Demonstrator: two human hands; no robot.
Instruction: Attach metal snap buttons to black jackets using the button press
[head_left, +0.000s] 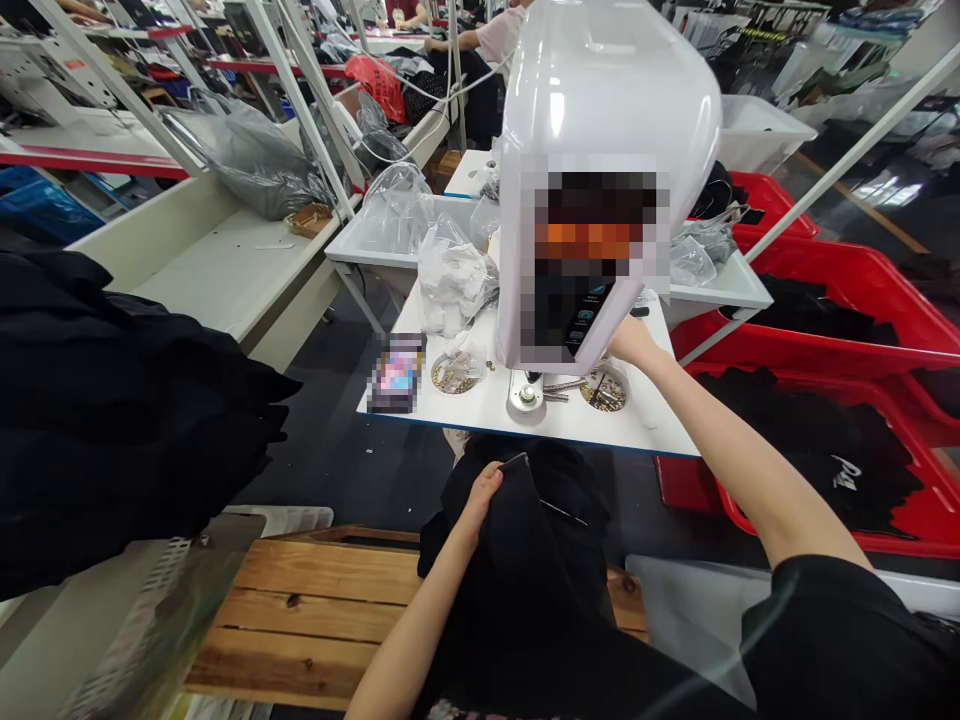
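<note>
My left hand (pixel 484 492) is closed on a black garment (pixel 529 520) that drapes over my lap, thumb on top near a folded corner. A line of light stitching or a zip shows on the cloth. My right arm reaches across the white work table (pixel 427 408), and my right hand (pixel 628 340) goes behind the white machine head (pixel 600 100); its fingers are hidden. Under the machine head is a round metal fitting (pixel 527 396). Beside it, springs (pixel 564 387) lie close to a round well of small metal parts (pixel 604 390).
Another parts well (pixel 454 373), a blurred-out phone-like object (pixel 397 373) and a plastic bag (pixel 454 275) are on the table's left. Red bins (pixel 840 350) with black cloth stand at right. Black garments (pixel 112 400) are piled at left, by a wooden bench (pixel 307 610).
</note>
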